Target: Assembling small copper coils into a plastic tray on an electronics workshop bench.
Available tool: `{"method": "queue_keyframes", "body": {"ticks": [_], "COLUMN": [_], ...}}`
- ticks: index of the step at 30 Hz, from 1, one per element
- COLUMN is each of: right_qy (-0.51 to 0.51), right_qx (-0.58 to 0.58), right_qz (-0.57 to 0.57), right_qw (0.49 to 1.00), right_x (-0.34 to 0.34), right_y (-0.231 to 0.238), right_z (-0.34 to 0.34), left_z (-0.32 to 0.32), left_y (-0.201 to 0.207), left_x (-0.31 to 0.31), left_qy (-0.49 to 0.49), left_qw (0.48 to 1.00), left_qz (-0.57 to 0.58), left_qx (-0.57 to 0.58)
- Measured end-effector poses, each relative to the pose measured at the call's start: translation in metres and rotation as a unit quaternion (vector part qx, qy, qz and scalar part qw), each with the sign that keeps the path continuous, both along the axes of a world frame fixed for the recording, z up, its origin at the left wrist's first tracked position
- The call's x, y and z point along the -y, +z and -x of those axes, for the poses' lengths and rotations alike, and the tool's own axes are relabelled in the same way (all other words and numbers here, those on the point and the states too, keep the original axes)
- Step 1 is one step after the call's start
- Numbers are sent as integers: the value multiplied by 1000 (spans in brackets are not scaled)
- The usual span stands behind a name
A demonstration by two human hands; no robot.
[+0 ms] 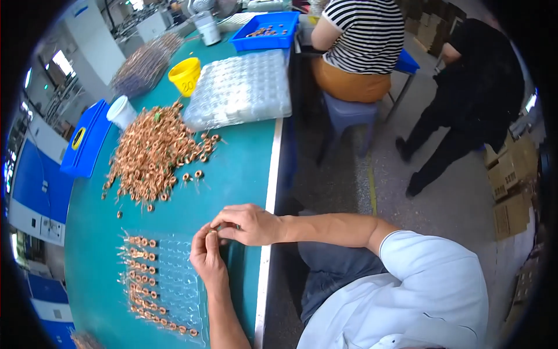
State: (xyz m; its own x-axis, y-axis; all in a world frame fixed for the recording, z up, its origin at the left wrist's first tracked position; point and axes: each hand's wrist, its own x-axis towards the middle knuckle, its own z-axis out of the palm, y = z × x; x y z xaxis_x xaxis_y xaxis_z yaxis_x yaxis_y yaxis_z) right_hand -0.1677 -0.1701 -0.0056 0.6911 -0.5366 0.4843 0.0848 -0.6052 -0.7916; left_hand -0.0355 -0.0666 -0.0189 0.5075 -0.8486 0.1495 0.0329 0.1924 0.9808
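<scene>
My left hand and my right hand meet above the table near its edge. Their fingertips are pinched together around a small copper coil, mostly hidden by the fingers. Beside my left hand lies a clear plastic blister tray. Copper wire coils with thin leads sit in several rows along its left part, and the pockets nearer my hands hold none. Farther up the table is a large heap of loose copper coils, with a few strays on its near side.
Beyond the heap stand stacked clear trays, a yellow cup, a white cup and a blue bin of small parts. Another blue bin is at the left edge. A seated person and a standing person are at right.
</scene>
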Motion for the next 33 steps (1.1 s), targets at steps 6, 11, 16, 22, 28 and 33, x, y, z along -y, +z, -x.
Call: {"method": "queue_keyframes", "body": {"ticks": [6,11,16,22,28,33], "right_qy": [37,114,97,82,40,63], "right_qx": [4,6,44,66,76,35], "right_qz": [-50,-103,-87,-152,-327,-288], "right_qw": [998,988,990,983,941,955], "right_x": [28,38,29,28,32,28], "right_y": [20,14,7,-4,8,6], "right_z": [7,12,3,-3,-14,-3], "left_z": [7,12,9,5,1,-2], "left_y": [2,3,1,10,7,5], "left_x": [5,7,2,6,8,5], "left_qy": [-98,-117,-105,-59,-55,-8], "left_qw": [993,991,993,982,995,996], "left_qz": [-43,-63,-45,-120,-79,-69], "left_qx": [45,28,39,132,-10,-49]}}
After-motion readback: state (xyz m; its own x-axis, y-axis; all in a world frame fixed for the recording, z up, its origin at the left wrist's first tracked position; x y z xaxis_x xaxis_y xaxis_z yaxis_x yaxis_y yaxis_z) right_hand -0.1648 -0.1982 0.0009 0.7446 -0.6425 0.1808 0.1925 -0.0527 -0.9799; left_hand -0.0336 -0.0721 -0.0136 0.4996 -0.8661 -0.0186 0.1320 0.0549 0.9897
